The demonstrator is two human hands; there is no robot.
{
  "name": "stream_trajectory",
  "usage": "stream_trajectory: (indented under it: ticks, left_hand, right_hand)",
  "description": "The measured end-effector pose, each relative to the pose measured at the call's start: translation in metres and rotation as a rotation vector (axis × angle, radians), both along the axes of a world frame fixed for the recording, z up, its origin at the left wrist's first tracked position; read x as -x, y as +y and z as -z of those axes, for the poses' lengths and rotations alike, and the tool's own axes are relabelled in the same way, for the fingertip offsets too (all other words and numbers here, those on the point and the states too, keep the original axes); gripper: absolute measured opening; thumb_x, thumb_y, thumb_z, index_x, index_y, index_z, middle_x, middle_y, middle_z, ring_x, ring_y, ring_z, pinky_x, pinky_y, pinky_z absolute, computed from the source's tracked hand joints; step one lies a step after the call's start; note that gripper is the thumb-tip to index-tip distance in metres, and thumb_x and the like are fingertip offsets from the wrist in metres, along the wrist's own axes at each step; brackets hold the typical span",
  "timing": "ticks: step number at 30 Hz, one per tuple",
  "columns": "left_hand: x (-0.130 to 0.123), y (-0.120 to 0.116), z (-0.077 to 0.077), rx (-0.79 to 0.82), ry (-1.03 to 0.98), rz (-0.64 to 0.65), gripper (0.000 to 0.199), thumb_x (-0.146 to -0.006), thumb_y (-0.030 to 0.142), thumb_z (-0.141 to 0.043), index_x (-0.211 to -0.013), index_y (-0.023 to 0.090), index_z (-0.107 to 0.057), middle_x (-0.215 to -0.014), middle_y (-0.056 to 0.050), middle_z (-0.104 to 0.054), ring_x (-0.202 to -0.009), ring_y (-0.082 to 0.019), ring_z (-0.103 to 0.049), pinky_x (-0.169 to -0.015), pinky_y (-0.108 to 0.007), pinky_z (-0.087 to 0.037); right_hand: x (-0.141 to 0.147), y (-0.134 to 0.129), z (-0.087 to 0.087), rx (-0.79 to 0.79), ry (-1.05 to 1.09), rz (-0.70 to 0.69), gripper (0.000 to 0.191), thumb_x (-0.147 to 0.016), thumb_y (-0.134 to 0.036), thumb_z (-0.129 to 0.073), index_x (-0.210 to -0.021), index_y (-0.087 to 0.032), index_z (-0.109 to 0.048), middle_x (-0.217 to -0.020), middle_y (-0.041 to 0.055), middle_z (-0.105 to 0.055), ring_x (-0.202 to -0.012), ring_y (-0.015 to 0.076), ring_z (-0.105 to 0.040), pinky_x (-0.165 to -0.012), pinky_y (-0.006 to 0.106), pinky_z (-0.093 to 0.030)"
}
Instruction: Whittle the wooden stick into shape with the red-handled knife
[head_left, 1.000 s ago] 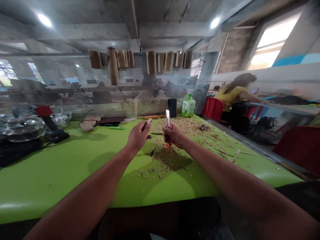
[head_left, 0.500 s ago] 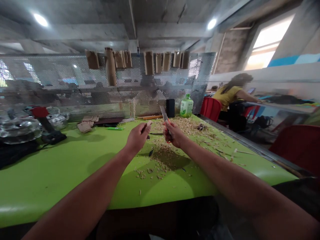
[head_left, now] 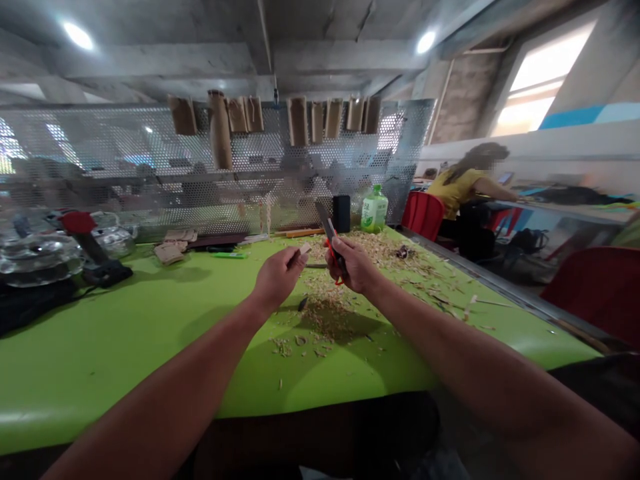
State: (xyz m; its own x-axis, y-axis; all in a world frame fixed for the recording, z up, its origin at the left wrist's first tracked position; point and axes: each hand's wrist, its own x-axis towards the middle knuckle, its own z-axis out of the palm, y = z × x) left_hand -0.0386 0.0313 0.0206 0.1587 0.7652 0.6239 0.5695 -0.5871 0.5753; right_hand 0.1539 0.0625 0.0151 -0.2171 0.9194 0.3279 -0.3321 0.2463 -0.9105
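My left hand is closed on a small pale piece of wood, whose end sticks out past the thumb and fingertips. The rest of that piece is hidden in the grip. To its right, my right hand is wrapped round a knife with an orange-and-black handle. The knife's broad grey blade points up and leans left, apart from the wood. Below both hands, wood shavings are scattered over the green tabletop, with a small dark piece among them.
Behind the hands stand a green-labelled bottle and a black box-shaped object. A bright green tool lies left of centre. At far left are a red-topped power tool and glassware. A person in yellow sits at right.
The knife has tilted further left, and its blade face now looks darker. My left hand has shifted slightly right with the wood. My right hand has turned a little.
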Motion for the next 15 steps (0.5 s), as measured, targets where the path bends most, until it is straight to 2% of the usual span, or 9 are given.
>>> stream_trajectory:
  ticks: [4,9,15]
  left_hand:
    - [0.0001,0.0002,0.0001,0.004,-0.012,0.008,0.032,-0.094,0.047,-0.052,-0.088,0.018,-0.066,-0.076,-0.003,-0.062,-0.071,-0.016,-0.057,-0.064,-0.025,-0.048]
    - [-0.0004,0.0005,0.0005,0.008,-0.031,0.011,0.031,-0.094,0.045,-0.053,-0.088,0.018,-0.067,-0.077,-0.004,-0.063,-0.072,-0.015,-0.057,-0.066,-0.025,-0.049]
    - [-0.0002,0.0014,0.0002,0.005,-0.032,0.017,0.03,-0.094,0.044,-0.054,-0.088,0.018,-0.067,-0.077,-0.004,-0.064,-0.071,-0.015,-0.057,-0.066,-0.025,-0.048]
  right_hand:
    - [0.0013,-0.0001,-0.0016,-0.062,-0.01,0.004,0.035,-0.08,-0.052,-0.07,-0.089,-0.021,-0.056,-0.065,-0.0058,-0.058,-0.04,0.0069,-0.044,-0.034,0.021,-0.035]
    - [0.0019,-0.0004,-0.0006,-0.086,-0.055,-0.091,0.025,-0.08,-0.041,-0.07,-0.082,-0.022,-0.053,-0.06,-0.0063,-0.055,-0.041,0.0073,-0.045,-0.037,0.02,-0.037]
    - [0.004,-0.005,-0.002,-0.057,-0.026,-0.139,0.022,-0.079,-0.033,-0.07,-0.087,-0.022,-0.053,-0.075,-0.0045,-0.062,-0.047,0.0063,-0.048,-0.043,0.02,-0.038]
